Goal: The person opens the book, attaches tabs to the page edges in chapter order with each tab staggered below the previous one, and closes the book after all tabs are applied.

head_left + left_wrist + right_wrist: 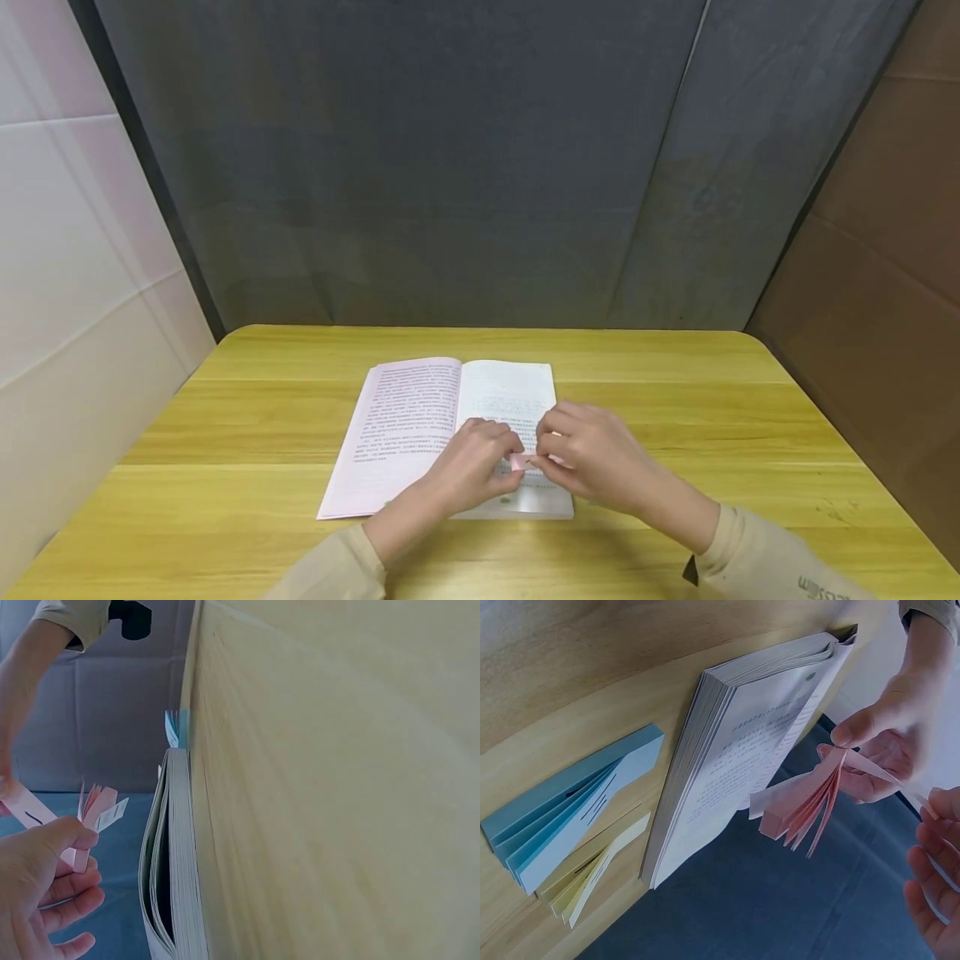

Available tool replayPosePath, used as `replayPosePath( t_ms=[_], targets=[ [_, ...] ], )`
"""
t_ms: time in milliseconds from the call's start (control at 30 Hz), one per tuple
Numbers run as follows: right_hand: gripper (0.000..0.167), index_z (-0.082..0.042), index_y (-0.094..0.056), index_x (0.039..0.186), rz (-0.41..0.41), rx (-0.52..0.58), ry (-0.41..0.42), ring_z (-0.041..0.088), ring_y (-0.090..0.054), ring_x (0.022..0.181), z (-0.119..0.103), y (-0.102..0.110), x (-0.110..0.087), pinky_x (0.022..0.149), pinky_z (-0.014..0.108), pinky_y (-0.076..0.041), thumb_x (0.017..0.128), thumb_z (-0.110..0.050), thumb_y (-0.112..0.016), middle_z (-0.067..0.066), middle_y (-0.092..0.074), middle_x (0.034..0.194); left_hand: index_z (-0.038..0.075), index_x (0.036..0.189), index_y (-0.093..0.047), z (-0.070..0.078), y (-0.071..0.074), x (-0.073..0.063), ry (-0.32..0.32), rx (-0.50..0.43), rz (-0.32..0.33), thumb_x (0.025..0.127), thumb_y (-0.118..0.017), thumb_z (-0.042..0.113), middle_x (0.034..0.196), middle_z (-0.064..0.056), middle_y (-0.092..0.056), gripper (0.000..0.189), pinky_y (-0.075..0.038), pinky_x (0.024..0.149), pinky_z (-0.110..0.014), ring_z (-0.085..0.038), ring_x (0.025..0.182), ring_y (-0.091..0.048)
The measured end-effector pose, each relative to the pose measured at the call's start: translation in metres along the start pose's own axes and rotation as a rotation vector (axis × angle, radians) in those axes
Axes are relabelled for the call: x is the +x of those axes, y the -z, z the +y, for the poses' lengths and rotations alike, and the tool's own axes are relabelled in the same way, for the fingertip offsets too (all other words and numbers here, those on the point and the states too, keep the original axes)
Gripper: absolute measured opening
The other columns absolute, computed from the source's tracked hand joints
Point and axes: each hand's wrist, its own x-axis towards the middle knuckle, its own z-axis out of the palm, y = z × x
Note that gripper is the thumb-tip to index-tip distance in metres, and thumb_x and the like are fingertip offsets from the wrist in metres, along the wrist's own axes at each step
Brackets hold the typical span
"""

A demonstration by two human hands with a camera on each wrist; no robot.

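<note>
Over the right page of an open book (507,386), my two hands work close together. My left hand (474,467) pinches a small pad of pink sticky notes (799,802) at one end, its loose ends fanned out. From that pinched end a single pink strip (28,808) stretches across to my right hand (596,457), whose thumb and fingers pinch the strip's other end. A short dark mark shows on the strip in the left wrist view.
On the wooden table (225,467), beside the book, lie a blue sticky-note pad (570,787) and a yellow one (592,862), both partly fanned. A dark grey curtain (420,167) stands behind the table, with a brown panel (877,275) on the right.
</note>
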Motion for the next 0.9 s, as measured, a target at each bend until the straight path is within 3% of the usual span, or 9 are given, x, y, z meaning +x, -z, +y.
replayPosePath(
  t_ms=[267, 433, 633, 900],
  targets=[
    [0.008, -0.014, -0.062, 0.067, 0.022, -0.042, 0.011, 0.011, -0.052, 0.073, 0.0, 0.001, -0.001, 0.054, 0.018, -0.039, 0.07, -0.016, -0.069, -0.005, -0.057, 0.079, 0.014, 0.08, -0.064, 0.001, 0.001, 0.002, 0.014, 0.018, -0.02, 0.07, -0.066, 0.021, 0.073, 0.009, -0.057, 0.012, -0.04, 0.074, -0.03, -0.008, 0.07, -0.053],
    [0.009, -0.014, -0.061, 0.069, 0.06, -0.024, 0.013, 0.012, -0.052, 0.073, 0.003, 0.005, -0.002, 0.059, 0.021, -0.043, 0.077, -0.017, -0.064, -0.005, -0.056, 0.08, 0.015, 0.075, -0.061, -0.002, 0.0, 0.001, 0.007, 0.077, -0.045, 0.069, -0.067, 0.023, 0.07, 0.01, -0.054, 0.012, -0.04, 0.073, -0.031, -0.007, 0.067, -0.051],
    [0.01, -0.016, -0.06, 0.068, 0.073, 0.002, -0.073, 0.011, -0.051, 0.074, 0.012, 0.014, -0.007, 0.059, 0.023, -0.044, 0.075, -0.018, -0.067, -0.006, -0.055, 0.079, 0.016, 0.072, -0.057, -0.006, -0.001, 0.001, -0.008, 0.125, -0.025, 0.07, -0.067, 0.025, 0.07, 0.01, -0.054, 0.013, -0.04, 0.071, -0.032, -0.008, 0.066, -0.051],
    [0.013, -0.016, -0.058, 0.067, 0.094, 0.01, -0.153, 0.011, -0.051, 0.072, 0.026, 0.023, -0.021, 0.056, 0.025, -0.045, 0.073, -0.017, -0.069, -0.007, -0.055, 0.078, 0.017, 0.075, -0.061, -0.006, 0.005, 0.016, -0.004, 0.117, -0.034, 0.071, -0.067, 0.023, 0.074, 0.009, -0.057, 0.01, -0.04, 0.071, -0.033, -0.008, 0.068, -0.053]
  ],
)
